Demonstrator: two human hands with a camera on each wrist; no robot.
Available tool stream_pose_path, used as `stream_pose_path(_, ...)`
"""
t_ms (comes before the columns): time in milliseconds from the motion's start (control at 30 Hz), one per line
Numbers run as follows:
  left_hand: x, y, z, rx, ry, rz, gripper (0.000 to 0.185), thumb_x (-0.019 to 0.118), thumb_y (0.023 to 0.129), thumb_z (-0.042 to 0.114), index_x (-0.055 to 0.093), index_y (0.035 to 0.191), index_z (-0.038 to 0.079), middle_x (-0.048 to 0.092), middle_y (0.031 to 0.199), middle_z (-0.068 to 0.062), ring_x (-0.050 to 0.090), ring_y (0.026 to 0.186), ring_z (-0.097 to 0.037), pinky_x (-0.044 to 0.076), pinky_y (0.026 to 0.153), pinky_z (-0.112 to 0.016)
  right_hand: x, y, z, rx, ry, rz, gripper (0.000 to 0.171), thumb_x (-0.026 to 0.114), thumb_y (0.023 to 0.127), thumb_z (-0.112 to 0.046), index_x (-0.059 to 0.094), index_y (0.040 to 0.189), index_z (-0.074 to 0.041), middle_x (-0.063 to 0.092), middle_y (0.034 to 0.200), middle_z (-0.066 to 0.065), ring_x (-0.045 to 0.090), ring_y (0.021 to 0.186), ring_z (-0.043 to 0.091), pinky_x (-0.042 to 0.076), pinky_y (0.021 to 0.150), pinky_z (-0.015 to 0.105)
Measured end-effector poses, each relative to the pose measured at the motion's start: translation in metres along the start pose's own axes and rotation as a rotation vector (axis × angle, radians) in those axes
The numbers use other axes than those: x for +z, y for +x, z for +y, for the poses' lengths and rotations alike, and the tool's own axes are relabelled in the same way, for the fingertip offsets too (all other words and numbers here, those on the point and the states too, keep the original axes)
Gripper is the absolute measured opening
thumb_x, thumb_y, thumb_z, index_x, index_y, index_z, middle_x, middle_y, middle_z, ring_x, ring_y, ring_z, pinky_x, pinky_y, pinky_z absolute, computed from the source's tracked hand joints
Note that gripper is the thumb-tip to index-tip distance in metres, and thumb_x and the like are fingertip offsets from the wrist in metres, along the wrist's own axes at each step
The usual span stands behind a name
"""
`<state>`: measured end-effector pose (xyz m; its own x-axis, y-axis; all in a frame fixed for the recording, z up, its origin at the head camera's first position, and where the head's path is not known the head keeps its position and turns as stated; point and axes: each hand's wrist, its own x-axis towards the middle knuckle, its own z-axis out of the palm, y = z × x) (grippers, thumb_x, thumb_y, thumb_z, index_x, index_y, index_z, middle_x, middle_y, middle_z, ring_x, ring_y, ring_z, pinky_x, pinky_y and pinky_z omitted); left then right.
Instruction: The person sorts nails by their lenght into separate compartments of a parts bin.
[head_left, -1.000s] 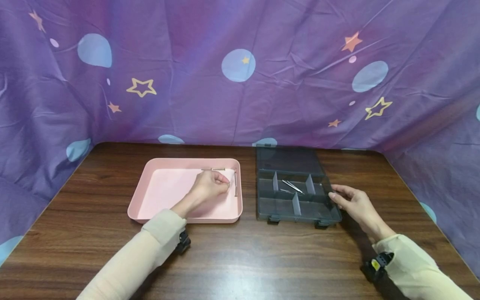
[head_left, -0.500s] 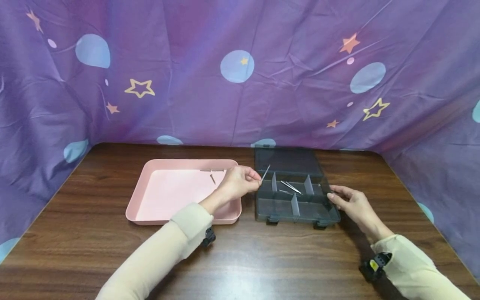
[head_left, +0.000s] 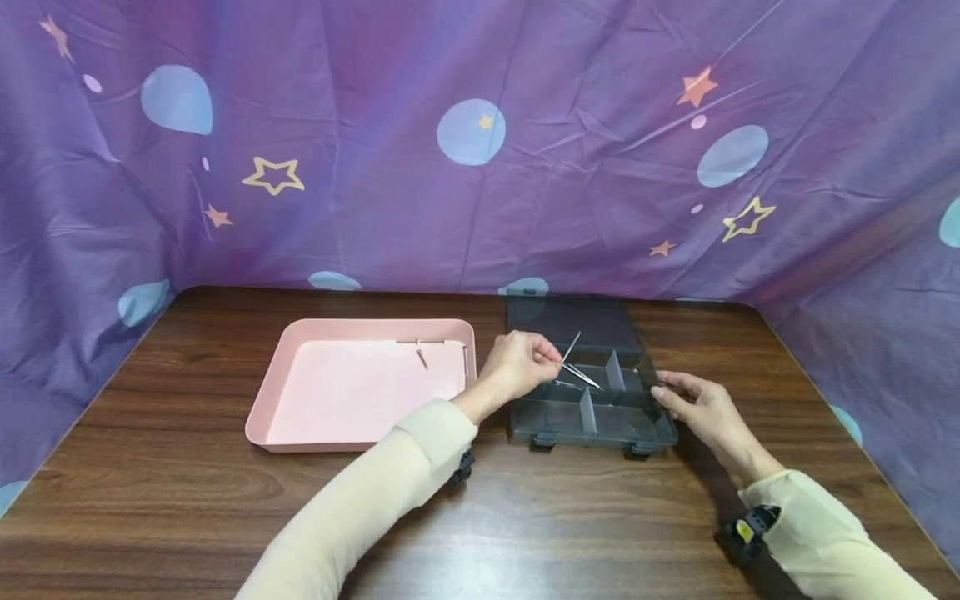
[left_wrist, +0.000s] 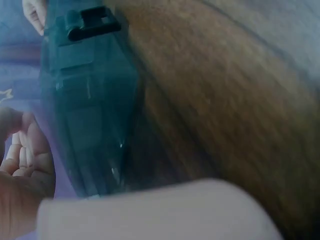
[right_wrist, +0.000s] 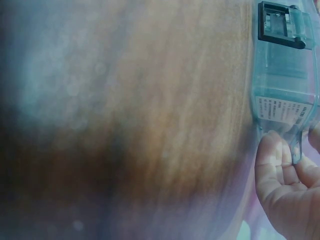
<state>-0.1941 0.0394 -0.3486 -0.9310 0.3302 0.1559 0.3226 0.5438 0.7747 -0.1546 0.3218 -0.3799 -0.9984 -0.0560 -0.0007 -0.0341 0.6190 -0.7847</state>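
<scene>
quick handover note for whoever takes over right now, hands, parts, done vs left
Left hand: pinches a thin metal pin over the back middle compartment of the grey organiser box.
Right hand: fingers rest on the box's right edge, steadying it.
Done: at least two pins lie in that middle compartment.
Left: the held pin is not yet released. The pink tray holds a few more pins near its back and right walls.
</scene>
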Motion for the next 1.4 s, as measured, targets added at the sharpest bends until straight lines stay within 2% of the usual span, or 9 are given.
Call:
stream_pose_path(233, 0.013, 0.002, 0.0, -0.005, 0.025, 0.003, 0.006, 0.07, 0.078, 0.015, 0.074, 0.083, 0.015, 0.072, 0.077, 0.004, 0.062, 0.068, -0.002, 0.045, 0.065, -0.013, 0.0, -0.001, 0.0, -0.002, 0.006, 0.0, 0.053, 0.056, 0.095, -0.028, 0.047, 0.129, 0.011, 0.062, 0.103, 0.0, 0.054, 0.079, -0.008, 0.05, 0.066, 0.019)
stream_pose_path(533, 0.02, 0.003, 0.002, 0.017, 0.11, 0.029, 0.007, 0.071, 0.076, 0.015, 0.073, 0.081, 0.018, 0.072, 0.074, 0.007, 0.062, 0.067, -0.001, 0.045, 0.066, -0.015, 0.0, 0.002, 0.002, -0.03, 0.026, 0.03, 0.048, 0.058, 0.094, -0.021, 0.048, 0.127, 0.013, 0.06, 0.091, -0.012, 0.053, 0.074, -0.006, 0.048, 0.062, 0.018)
stream_pose_path(767, 0.025, 0.002, 0.001, 0.034, 0.218, 0.022, 0.007, 0.071, 0.075, 0.017, 0.073, 0.08, 0.022, 0.07, 0.072, 0.013, 0.06, 0.066, 0.002, 0.043, 0.059, -0.015, 0.0, 0.002, 0.001, -0.031, -0.008, 0.036, 0.048, 0.058, 0.094, -0.022, 0.049, 0.127, 0.011, 0.059, 0.087, -0.009, 0.051, 0.067, 0.0, 0.046, 0.058, 0.02)
stream_pose_path(1100, 0.027, 0.002, 0.001, 0.04, 0.228, 0.032, 0.009, 0.071, 0.073, 0.015, 0.073, 0.077, 0.022, 0.068, 0.068, 0.012, 0.059, 0.065, -0.001, 0.042, 0.055, -0.016, 0.001, 0.001, 0.001, -0.03, 0.011, 0.038, 0.048, 0.058, 0.094, -0.021, 0.049, 0.126, 0.013, 0.058, 0.085, -0.013, 0.051, 0.068, -0.002, 0.046, 0.058, 0.019)
stream_pose_path(1400, 0.026, 0.002, 0.002, 0.047, 0.236, 0.04, 0.007, 0.071, 0.074, 0.015, 0.073, 0.076, 0.022, 0.069, 0.068, 0.012, 0.06, 0.066, -0.003, 0.043, 0.057, -0.017, 0.002, 0.001, 0.001, -0.034, 0.02, 0.04, 0.047, 0.058, 0.094, -0.02, 0.049, 0.126, 0.013, 0.058, 0.085, -0.016, 0.051, 0.07, -0.005, 0.047, 0.059, 0.017)
